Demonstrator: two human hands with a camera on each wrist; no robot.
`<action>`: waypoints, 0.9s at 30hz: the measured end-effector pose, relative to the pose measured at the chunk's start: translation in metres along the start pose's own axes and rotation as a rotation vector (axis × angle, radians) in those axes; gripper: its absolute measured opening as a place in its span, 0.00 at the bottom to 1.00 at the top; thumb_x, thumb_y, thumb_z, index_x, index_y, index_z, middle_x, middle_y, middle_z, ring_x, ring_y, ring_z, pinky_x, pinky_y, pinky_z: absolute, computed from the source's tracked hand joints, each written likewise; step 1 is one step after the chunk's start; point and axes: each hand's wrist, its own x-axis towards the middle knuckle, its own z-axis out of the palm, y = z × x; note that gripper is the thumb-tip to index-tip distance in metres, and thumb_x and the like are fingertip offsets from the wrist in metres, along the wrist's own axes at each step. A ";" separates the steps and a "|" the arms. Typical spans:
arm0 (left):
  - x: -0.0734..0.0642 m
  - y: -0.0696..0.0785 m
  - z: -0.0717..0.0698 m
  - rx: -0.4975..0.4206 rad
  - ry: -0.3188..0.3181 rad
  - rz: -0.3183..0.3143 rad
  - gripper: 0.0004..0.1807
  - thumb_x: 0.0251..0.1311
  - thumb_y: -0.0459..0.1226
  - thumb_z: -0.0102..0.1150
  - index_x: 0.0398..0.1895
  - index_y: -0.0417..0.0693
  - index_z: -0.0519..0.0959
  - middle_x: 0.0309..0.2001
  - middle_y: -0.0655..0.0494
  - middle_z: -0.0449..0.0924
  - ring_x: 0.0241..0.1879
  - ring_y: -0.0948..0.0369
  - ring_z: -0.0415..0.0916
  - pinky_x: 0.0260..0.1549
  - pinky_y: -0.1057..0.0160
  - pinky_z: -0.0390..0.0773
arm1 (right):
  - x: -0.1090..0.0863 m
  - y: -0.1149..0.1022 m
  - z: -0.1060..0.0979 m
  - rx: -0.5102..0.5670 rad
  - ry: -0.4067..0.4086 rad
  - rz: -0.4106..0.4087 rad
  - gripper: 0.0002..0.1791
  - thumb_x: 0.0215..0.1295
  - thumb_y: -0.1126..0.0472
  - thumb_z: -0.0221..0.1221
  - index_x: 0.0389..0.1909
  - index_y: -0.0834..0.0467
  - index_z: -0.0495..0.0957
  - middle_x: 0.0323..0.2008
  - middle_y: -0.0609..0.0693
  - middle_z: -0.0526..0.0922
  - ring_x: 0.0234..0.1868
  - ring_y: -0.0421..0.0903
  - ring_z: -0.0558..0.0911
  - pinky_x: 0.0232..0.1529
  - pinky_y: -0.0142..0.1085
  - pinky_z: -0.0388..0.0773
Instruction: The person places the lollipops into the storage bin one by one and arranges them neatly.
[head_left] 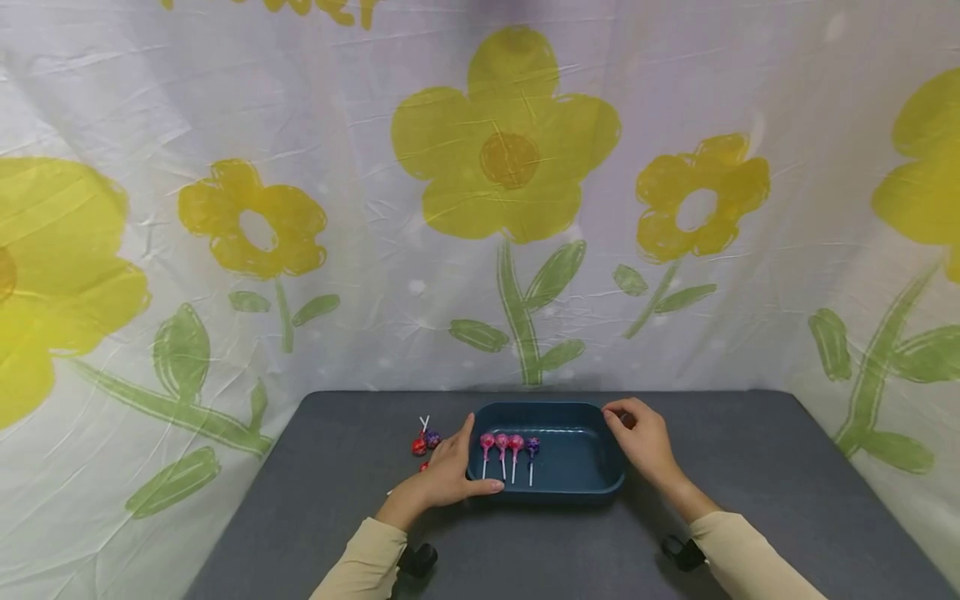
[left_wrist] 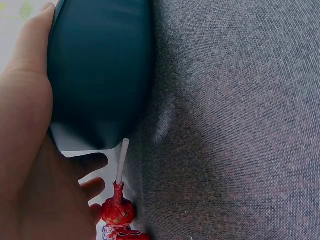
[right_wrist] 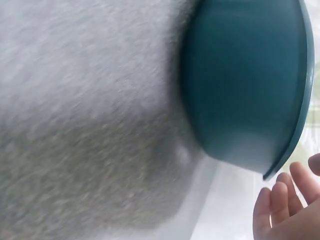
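A dark teal tray [head_left: 577, 467] lies on the table with three pink lollipops [head_left: 502, 441] and one purple lollipop [head_left: 532, 447] side by side in its left half, sticks toward me. My left hand [head_left: 447, 471] grips the tray's left end, thumb along the front rim and fingers spread up the side. At the back right corner is my right hand [head_left: 643, 437], its thumb and forefinger right at the rim. In the right wrist view its loosely bent fingers [right_wrist: 280, 202] show beside the tray corner, with nothing visible between them.
Left of the tray, partly behind my left hand, lie loose lollipops: a red one [head_left: 419, 447] and a purple one [head_left: 433, 439] among them. Another red lollipop [left_wrist: 118, 210] points its stick at the tray's end. A flower-printed cloth [head_left: 360, 333] hangs behind the grey table [head_left: 750, 467].
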 end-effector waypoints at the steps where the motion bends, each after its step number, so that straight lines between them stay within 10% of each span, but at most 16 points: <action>1: 0.000 0.000 0.000 -0.002 -0.001 -0.005 0.69 0.49 0.67 0.65 0.80 0.49 0.32 0.78 0.37 0.50 0.76 0.34 0.48 0.69 0.31 0.54 | -0.001 0.002 -0.001 -0.002 -0.002 -0.006 0.04 0.66 0.62 0.63 0.37 0.56 0.86 0.32 0.50 0.84 0.27 0.32 0.72 0.31 0.29 0.71; 14: 0.000 0.000 0.000 0.019 0.005 -0.001 0.69 0.50 0.67 0.65 0.80 0.48 0.31 0.77 0.36 0.52 0.75 0.34 0.49 0.69 0.30 0.53 | -0.017 0.022 -0.012 0.011 -0.209 0.040 0.18 0.69 0.53 0.61 0.55 0.55 0.81 0.46 0.52 0.86 0.42 0.40 0.83 0.43 0.32 0.79; 27: 0.000 0.001 0.001 0.020 0.003 0.002 0.69 0.50 0.67 0.65 0.80 0.48 0.32 0.77 0.36 0.52 0.76 0.34 0.49 0.69 0.31 0.53 | -0.021 0.026 -0.011 0.014 -0.304 0.016 0.22 0.69 0.54 0.61 0.62 0.54 0.73 0.34 0.51 0.82 0.20 0.36 0.71 0.23 0.31 0.69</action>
